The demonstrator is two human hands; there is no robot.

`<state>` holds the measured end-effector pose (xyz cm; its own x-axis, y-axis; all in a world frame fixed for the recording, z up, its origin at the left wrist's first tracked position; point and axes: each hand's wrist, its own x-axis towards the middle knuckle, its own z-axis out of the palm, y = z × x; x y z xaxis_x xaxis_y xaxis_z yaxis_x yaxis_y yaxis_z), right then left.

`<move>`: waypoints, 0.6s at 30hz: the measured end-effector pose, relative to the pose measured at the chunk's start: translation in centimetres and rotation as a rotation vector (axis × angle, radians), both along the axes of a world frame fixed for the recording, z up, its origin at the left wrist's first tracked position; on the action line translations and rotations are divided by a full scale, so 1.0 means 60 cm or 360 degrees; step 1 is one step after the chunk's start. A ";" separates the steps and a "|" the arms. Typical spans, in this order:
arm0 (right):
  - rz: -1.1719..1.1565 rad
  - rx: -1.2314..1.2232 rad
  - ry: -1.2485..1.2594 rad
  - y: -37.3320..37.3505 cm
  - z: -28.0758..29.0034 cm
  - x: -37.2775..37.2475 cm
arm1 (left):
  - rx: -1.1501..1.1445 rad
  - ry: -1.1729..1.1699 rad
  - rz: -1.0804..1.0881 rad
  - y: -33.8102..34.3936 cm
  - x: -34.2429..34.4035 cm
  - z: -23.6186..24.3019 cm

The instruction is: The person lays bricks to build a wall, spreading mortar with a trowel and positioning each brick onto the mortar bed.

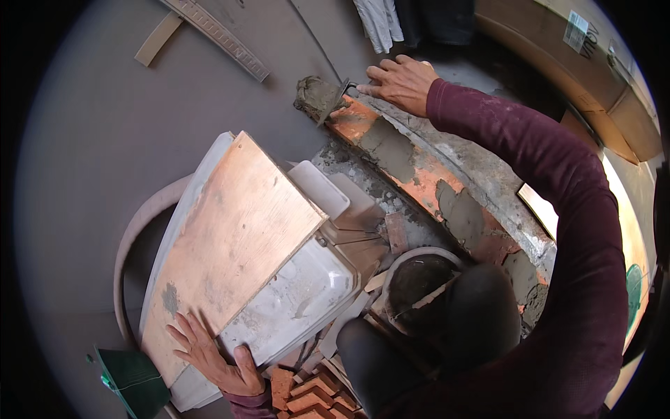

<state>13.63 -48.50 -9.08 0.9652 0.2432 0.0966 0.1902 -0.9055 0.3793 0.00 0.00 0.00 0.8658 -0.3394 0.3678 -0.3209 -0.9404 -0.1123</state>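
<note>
My right hand [401, 84] is closed around the handle of a trowel [347, 87] at the far end of a low row of orange bricks [354, 117]. Wet grey mortar [319, 98] is heaped at that end and hides most of the trowel's blade. More mortar patches [460, 213] lie along the top of the row, with bare brick showing between them. My left hand [218, 362] rests with fingers spread on the near end of a plywood board [237, 216]. Under the board is a white plastic tub or lid [296, 290].
A round bucket [398, 269] stands by my knees, beside stacked loose bricks [314, 401]. A dark green container [129, 380] is at lower left. A pale hose [125, 244] curves behind the board. Cardboard boxes [551, 59] stand at upper right; a slotted strip [216, 38] lies at upper left.
</note>
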 end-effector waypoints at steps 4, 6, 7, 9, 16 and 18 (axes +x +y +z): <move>-0.0488 0.0540 -0.0394 -0.058 -0.028 0.028 | 0.0119 -0.0132 0.0009 -0.010 0.009 0.032; -0.0682 0.0706 -0.0386 -0.076 -0.076 0.055 | 0.0106 -0.0070 -0.0001 -0.019 0.005 0.006; -0.0742 0.0749 -0.0357 -0.075 -0.103 0.064 | 0.0083 -0.0040 -0.0005 -0.021 0.004 -0.006; -0.0834 0.0890 -0.0329 -0.061 -0.134 0.090 | 0.0077 -0.0026 0.0009 -0.021 0.004 -0.006; -0.0832 0.1086 -0.0218 -0.018 -0.192 0.085 | 0.0079 0.0008 0.0031 -0.022 -0.006 0.008; -0.0857 0.1142 -0.0212 -0.015 -0.202 0.085 | 0.0080 0.0027 0.0024 -0.021 -0.004 0.002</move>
<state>18.74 -49.42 -21.19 0.9009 -0.3994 0.1700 -0.3324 -0.8866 -0.3216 -0.26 -1.25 0.11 0.8770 -0.3436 0.3359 -0.3087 -0.9386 -0.1540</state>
